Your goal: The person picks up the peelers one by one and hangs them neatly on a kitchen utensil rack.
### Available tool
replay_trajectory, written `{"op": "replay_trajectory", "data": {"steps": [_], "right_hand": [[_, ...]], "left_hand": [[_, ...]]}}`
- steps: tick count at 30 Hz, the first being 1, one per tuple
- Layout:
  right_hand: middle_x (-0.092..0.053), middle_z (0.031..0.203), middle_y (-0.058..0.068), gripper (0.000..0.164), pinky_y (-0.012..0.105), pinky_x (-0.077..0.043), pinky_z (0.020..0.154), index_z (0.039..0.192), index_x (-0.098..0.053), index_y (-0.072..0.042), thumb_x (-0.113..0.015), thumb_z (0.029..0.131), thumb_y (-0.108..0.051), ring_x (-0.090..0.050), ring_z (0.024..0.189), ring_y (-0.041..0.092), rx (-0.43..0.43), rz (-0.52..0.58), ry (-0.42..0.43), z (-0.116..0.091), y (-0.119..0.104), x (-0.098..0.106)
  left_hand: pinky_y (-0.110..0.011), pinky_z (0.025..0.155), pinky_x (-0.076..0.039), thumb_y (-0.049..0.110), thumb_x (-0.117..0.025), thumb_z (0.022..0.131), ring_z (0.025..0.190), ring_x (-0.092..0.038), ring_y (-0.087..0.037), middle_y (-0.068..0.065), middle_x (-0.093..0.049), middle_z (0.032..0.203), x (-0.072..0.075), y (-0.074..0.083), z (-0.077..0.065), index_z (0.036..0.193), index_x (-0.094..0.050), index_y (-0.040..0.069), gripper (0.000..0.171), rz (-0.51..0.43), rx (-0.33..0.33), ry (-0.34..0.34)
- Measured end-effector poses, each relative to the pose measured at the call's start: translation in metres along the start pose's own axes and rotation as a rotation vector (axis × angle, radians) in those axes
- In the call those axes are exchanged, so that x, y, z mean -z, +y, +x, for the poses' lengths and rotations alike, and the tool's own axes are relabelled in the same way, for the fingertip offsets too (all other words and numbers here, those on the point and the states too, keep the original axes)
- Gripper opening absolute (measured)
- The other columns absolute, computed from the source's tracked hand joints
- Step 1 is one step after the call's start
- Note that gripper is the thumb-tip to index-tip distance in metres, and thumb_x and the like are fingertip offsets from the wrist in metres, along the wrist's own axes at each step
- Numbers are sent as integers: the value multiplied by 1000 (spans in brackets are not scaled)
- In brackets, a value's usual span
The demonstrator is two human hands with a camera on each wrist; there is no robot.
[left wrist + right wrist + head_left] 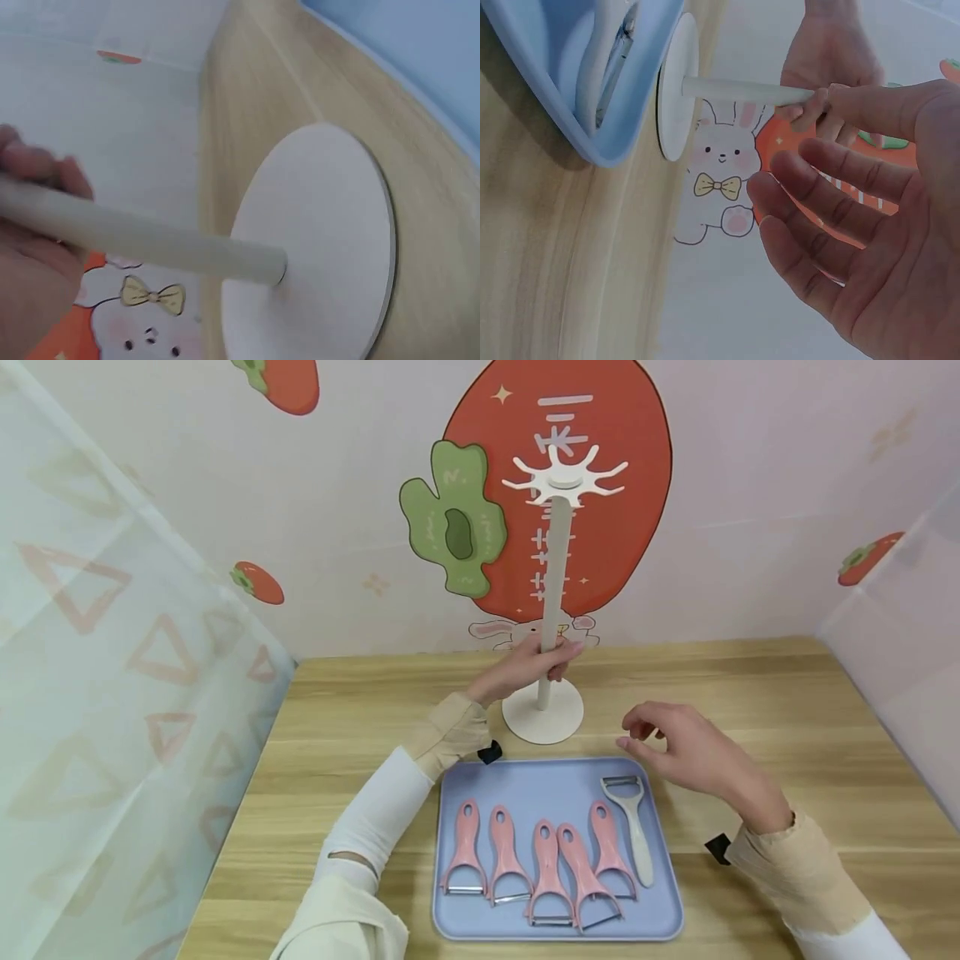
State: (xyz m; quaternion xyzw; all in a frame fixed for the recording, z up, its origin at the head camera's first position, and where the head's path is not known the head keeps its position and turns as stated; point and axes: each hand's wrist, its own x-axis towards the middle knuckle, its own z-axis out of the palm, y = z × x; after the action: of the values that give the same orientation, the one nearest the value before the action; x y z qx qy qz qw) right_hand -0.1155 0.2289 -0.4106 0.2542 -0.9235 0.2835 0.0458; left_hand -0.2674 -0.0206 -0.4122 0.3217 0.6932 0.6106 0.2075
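Note:
A white stand with a round base and a crown of curved hooks rises at the back of the table, its hooks bare. My left hand grips its pole low down, fingers curled round it; the left wrist view shows the round base resting on the wood. To the right of the stand, my right hand hovers near the tray's far right corner. Its fingers are loosely bent with nothing between them. Several pink peelers and one white peeler lie in the blue tray.
The blue tray sits on the wooden table in front of the stand. Behind the table rises a wall printed with strawberries and a rabbit. Pale sheets enclose the sides.

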Motion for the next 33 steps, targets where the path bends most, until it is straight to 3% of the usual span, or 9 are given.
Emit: {"op": "replay_trajectory", "data": {"steps": [3,8,14,20,29,33], "right_hand": [[-67,85,-12,10,37,-56,72,99,-73,-14,-74,93,-22,-62,80,4,-4,-5,-20,-3,-1,0],[-68,85,-13,8,36,-58,70,99,-74,-14,-75,92,-18,-63,78,3,-28,-1,-48,-11,-5,-3],[-66,82,-13,8,33,-58,69,98,-74,-14,-75,90,-14,-61,75,3,-78,-6,-79,-22,-6,-7],[-62,79,-14,6,27,-54,65,95,-72,-16,-76,90,-16,-57,72,3,-88,-23,-100,-26,-7,-13],[-58,73,-10,13,23,-47,56,96,-70,-10,-75,92,-21,-52,64,3,-124,27,-186,-34,-8,-18],[-53,67,-11,18,22,-43,51,94,-67,-9,-76,92,-24,-46,57,1,-141,34,-199,-40,-10,-24]], "left_hand": [[-28,60,-32,30,-58,103,53,-30,-16,-1,-33,56,-7,-5,8,70,-42,7,44,-53,-8,5],[-27,50,-20,19,-59,101,47,-24,-13,2,-29,52,-13,-13,11,74,-42,8,34,-150,-61,19],[-27,48,-19,14,-58,99,46,-23,-12,3,-27,49,-14,-18,14,67,-37,8,39,-169,-117,1],[-27,48,-19,12,-57,100,46,-23,-13,3,-28,49,-11,-17,12,64,-36,7,42,-183,-129,22],[-27,45,-20,7,-55,100,44,-25,-12,4,-30,49,-14,-16,11,88,-46,6,15,-194,-119,65],[-27,46,-20,8,-56,100,43,-25,-13,4,-29,47,-16,-17,11,72,-42,5,32,-164,-126,81]]}}
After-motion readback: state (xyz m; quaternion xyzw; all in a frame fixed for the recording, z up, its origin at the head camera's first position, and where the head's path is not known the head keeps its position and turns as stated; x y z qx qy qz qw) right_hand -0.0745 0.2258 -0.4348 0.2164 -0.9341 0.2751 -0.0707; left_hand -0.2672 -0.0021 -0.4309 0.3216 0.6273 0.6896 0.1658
